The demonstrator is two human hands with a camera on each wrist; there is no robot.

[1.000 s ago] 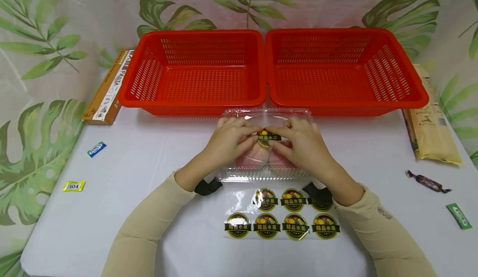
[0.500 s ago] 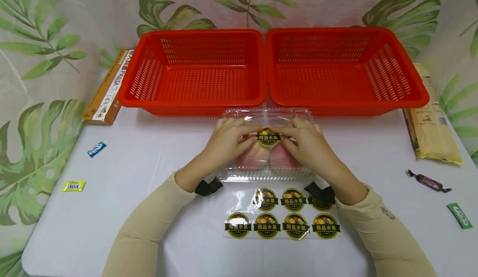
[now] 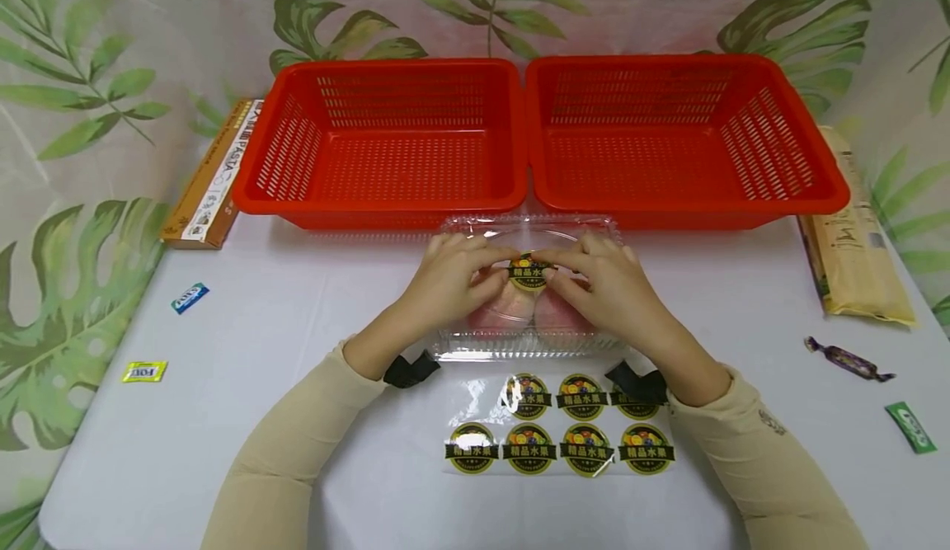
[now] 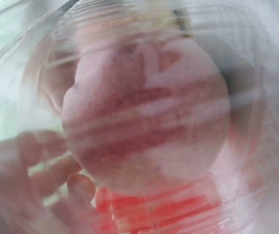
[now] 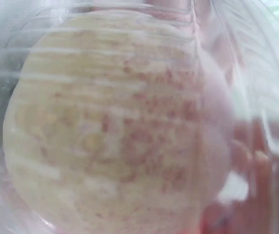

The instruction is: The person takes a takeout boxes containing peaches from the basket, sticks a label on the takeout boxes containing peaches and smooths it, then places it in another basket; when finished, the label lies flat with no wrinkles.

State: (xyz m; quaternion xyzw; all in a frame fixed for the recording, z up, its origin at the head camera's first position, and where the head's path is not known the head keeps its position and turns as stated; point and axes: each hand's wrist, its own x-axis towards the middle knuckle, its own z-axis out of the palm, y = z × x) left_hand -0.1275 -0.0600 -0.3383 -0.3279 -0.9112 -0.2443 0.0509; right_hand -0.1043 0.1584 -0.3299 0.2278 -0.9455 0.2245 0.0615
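Nearest on the white table [image 3: 297, 327]: sticker sheet [image 3: 560, 434], seven round black-and-gold fruit labels left on the clear backing.

Just beyond it: clear plastic clamshell box [image 3: 529, 228], lid down, holding two pink-red apples [image 3: 512, 307] side by side. The wrist views show one apple each through the ribbed plastic; fingers are dimly visible behind.

Left hand [image 3: 449, 286] and right hand [image 3: 604, 290] lie on the lid, fingertips meeting at a round label [image 3: 530, 271] at lid centre. Fingers extended and pressing flat on label and lid, gripping nothing.

Step, as judged: label placed, being smoothed down. Next move calls for rubbing the edges out to the rim so no corner lifts, then freeing both hands without dragging the box.

Behind the box: two empty red baskets [image 3: 386, 146], touching. Pasta box [image 3: 211, 179] far left, tan packet [image 3: 853, 237] far right; small wrapped sweets scattered at both table edges.
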